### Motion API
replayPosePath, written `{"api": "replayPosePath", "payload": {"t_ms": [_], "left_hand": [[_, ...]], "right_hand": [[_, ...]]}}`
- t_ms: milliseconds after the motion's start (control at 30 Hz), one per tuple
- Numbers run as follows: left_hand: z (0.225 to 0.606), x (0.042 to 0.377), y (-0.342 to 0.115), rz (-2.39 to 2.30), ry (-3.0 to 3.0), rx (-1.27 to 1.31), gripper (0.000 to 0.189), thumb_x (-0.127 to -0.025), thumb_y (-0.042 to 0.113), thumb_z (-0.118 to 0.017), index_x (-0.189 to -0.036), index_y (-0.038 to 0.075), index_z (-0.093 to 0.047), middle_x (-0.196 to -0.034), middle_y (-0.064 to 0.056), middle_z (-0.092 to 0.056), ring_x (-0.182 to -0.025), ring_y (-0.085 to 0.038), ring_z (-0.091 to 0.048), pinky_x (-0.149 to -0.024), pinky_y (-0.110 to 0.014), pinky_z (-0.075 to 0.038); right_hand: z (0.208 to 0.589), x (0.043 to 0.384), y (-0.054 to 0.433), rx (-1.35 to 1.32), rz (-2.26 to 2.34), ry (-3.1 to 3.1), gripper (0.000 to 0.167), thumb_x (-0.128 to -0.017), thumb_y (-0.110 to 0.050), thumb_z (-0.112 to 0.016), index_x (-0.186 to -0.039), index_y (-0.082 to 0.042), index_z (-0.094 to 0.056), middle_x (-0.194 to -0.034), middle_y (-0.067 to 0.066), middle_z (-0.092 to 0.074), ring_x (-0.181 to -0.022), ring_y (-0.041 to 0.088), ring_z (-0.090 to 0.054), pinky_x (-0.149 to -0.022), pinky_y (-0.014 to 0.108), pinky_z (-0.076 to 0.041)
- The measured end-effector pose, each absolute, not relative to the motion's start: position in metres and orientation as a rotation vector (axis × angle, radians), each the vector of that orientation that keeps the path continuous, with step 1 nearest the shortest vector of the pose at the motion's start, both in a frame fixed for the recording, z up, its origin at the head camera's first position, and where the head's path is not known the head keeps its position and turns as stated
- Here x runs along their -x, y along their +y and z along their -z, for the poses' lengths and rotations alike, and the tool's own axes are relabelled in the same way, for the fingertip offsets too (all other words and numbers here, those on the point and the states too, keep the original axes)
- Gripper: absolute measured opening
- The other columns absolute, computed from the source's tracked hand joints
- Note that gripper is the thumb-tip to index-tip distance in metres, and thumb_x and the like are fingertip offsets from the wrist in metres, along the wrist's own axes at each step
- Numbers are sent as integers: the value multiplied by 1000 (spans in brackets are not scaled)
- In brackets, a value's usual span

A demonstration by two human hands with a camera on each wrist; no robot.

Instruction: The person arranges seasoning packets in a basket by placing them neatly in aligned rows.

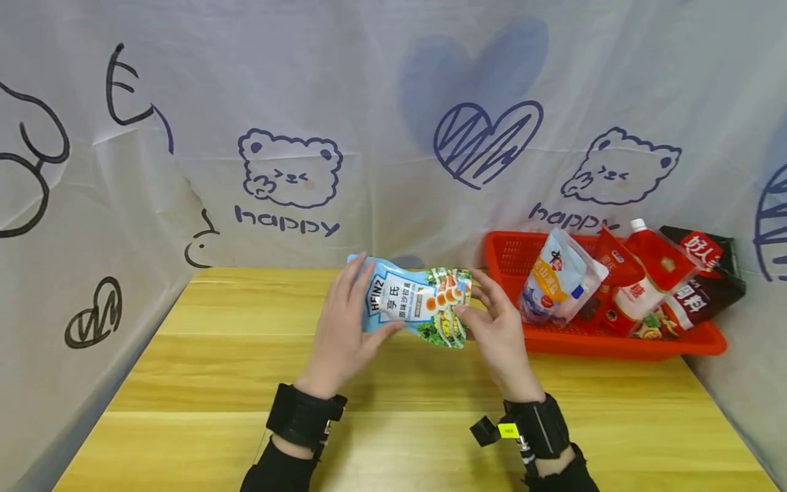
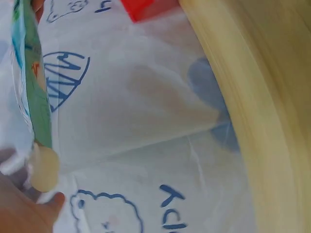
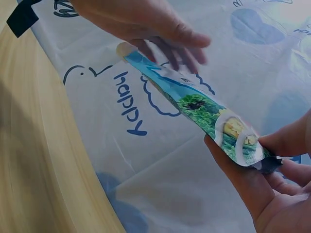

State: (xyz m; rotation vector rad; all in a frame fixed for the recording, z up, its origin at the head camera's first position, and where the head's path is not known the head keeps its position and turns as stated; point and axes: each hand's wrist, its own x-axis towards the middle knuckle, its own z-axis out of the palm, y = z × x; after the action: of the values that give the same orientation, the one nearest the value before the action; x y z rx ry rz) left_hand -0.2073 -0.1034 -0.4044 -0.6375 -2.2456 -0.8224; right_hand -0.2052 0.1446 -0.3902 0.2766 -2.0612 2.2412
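A light blue Heinz salad dressing pouch point(image 1: 408, 301) is held up above the table, its printed front facing the head camera. My right hand point(image 1: 501, 335) pinches its bottom end; the right wrist view shows the thumb on one face and fingers point(image 3: 243, 179) behind. Around the capped end is my left hand point(image 1: 344, 328), fingers slightly bent and a bit blurred. A gap shows between those fingers and the pouch in the right wrist view. The pale round cap point(image 3: 125, 50) lies close to the left hand, also in the left wrist view, near the thumb point(image 2: 57, 201).
At the right back of the wooden table point(image 1: 233, 383) stands a red plastic basket point(image 1: 621, 347). It holds several food packets, among them a blue-white pouch point(image 1: 556, 277) and a red pouch with a white cap point(image 1: 654, 277). A printed cloth point(image 1: 381, 171) hangs behind.
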Motion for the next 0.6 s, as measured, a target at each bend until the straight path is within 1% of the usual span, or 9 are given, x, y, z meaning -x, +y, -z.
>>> {"api": "replayPosePath", "payload": {"t_ms": [67, 100, 200, 233, 300, 367, 467, 533, 600], "left_hand": [[404, 207, -107, 980, -2257, 533, 94, -101, 65, -52, -163, 2, -22, -169, -21, -21, -154, -38, -25, -123, -58, -26], [404, 206, -108, 1063, -2262, 473, 91, -104, 62, -49, -164, 2, -18, -170, -20, -18, -155, -38, -22, -123, -59, -25], [403, 205, -112, 1319, -2248, 330, 85, -107, 47, -55, -165, 3, -12, -169, -19, -18, -153, -38, -25, -122, -61, -27], [402, 204, -113, 1412, -2233, 294, 84, -106, 41, -57, -165, 3, -11, -169, -19, -19, -152, -38, -28, -121, -61, -29], [402, 205, -114, 1580, -2210, 245, 83, -106, 33, -60, -165, 3, -10, -166, -20, -25, -145, -39, -39, -117, -59, -37], [404, 206, -115, 1730, -2213, 220, 80, -106, 32, -61, -163, 2, -14, -159, -21, -38, -134, -39, -51, -109, -54, -46], [407, 208, -116, 1888, -2258, 206, 69, -107, 32, -60, -158, 1, -24, -142, -22, -54, -120, -36, -63, -97, -47, -57], [409, 210, -114, 1944, -2272, 216, 60, -107, 31, -61, -151, 1, -35, -130, -21, -62, -113, -32, -66, -92, -42, -59], [411, 211, -112, 1981, -2257, 212, 51, -106, 29, -63, -144, 2, -43, -124, -18, -66, -110, -29, -68, -89, -39, -60]], "right_hand": [[390, 205, 145, -279, -2227, -2066, 63, -100, 9, -57, -158, -9, -39, -140, 16, -52, -94, 11, -70, -76, 30, -63], [390, 205, 145, -279, -2220, -2068, 63, -100, 9, -57, -158, -9, -39, -140, 17, -52, -94, 11, -70, -76, 30, -63], [389, 205, 144, -282, -2201, -2079, 64, -99, 10, -58, -158, -8, -41, -138, 18, -53, -94, 11, -70, -75, 28, -62], [388, 205, 143, -283, -2198, -2081, 64, -99, 11, -58, -158, -8, -41, -138, 18, -53, -94, 11, -70, -75, 28, -62], [388, 205, 142, -284, -2198, -2077, 64, -99, 11, -58, -157, -8, -41, -137, 19, -53, -94, 11, -70, -75, 27, -62], [388, 205, 142, -286, -2201, -2072, 65, -99, 12, -58, -158, -8, -41, -137, 19, -54, -94, 11, -70, -75, 26, -62], [389, 204, 142, -291, -2201, -2066, 64, -99, 12, -58, -158, -8, -41, -136, 18, -54, -94, 11, -70, -77, 25, -61], [389, 204, 142, -293, -2195, -2071, 64, -99, 12, -57, -158, -7, -41, -137, 18, -54, -94, 12, -69, -78, 24, -61], [389, 205, 142, -288, -2188, -2081, 64, -99, 12, -57, -158, -8, -41, -137, 18, -54, -94, 12, -69, -78, 24, -61]]}}
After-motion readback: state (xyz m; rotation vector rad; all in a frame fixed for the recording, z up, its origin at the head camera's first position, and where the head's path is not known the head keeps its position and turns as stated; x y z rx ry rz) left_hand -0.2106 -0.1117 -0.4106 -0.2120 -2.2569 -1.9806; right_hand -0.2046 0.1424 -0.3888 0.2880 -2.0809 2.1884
